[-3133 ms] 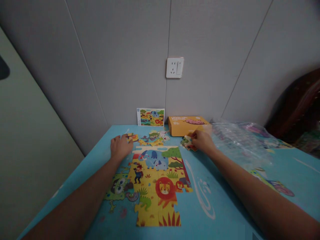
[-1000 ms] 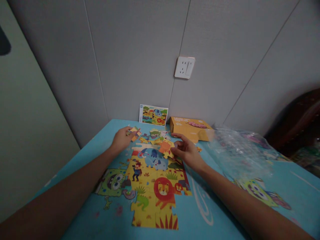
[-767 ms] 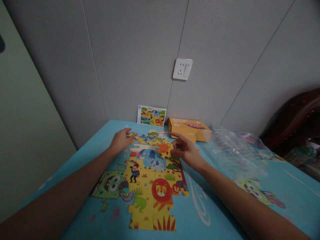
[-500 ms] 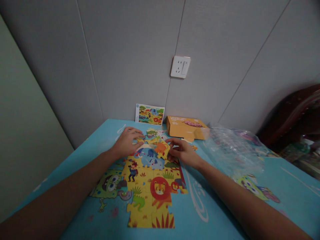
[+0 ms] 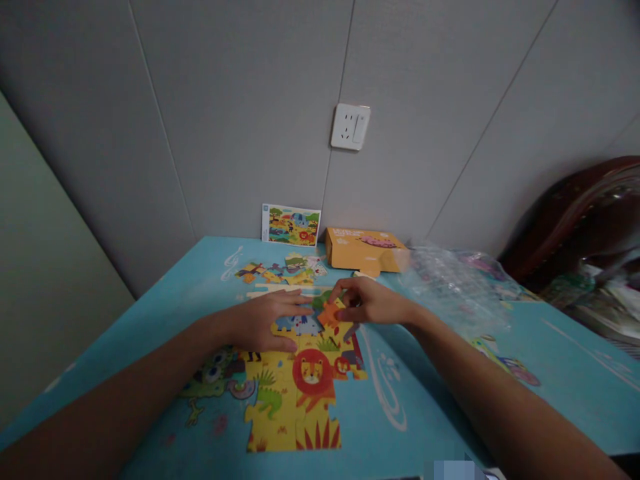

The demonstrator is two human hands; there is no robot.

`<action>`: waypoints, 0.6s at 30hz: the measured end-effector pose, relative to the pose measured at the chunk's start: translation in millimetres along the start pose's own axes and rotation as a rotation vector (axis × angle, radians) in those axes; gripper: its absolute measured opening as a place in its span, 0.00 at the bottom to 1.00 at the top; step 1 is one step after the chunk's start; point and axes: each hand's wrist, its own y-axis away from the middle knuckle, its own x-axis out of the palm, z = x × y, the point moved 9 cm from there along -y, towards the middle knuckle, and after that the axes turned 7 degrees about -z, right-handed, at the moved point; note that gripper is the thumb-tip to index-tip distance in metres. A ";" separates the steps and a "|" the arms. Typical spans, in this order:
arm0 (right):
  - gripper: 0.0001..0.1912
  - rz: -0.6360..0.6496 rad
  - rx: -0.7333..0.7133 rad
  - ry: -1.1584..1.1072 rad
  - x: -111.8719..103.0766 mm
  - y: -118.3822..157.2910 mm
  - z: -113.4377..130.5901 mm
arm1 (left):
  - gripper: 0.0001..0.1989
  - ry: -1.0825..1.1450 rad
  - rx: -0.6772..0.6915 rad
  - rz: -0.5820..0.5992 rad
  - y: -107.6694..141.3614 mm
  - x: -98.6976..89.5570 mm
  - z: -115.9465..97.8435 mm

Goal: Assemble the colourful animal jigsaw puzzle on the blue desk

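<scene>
A partly joined jigsaw puzzle [image 5: 281, 387] lies on the blue tablecloth, showing a red-maned lion, a green crocodile and blue elephants. My left hand [image 5: 267, 320] is over its upper left part, palm down with fingers stretched to the right, covering some of the picture. Between the thumb and fingers of my right hand [image 5: 367, 301] is a puzzle piece [image 5: 329, 315] with an orange figure on yellow. That piece sits slightly tilted over the upper right of the puzzle; whether it touches the pieces below, I cannot tell. Loose puzzle pieces [image 5: 296, 267] lie beyond both hands.
A picture card [image 5: 293, 225] of the whole scene leans on the wall. Beside it lies an orange box [image 5: 363, 250], with a crumpled clear plastic bag [image 5: 450, 287] to its right. A wall socket [image 5: 350, 127] is above. A dark red chair back [image 5: 565, 213] stands at the right.
My left hand has come nearer and down over the puzzle, uncovering loose pieces at the back left. My right hand still holds the piece, now turned and lower against the puzzle.
</scene>
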 end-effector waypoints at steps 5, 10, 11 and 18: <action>0.18 0.316 0.198 -0.297 23.9 17.1 -1.4 | 0.39 -0.025 0.021 0.046 2.7 3.8 -8.4; 0.27 0.709 0.364 -0.338 66.8 43.5 1.1 | 0.38 0.002 0.025 0.107 2.5 7.2 -26.9; 0.28 0.753 0.391 -0.323 72.0 46.8 -0.5 | 0.36 0.017 0.038 0.124 2.3 7.4 -32.8; 0.29 0.882 0.435 -0.242 84.5 54.8 -6.1 | 0.20 0.157 0.131 0.203 3.4 9.7 -68.7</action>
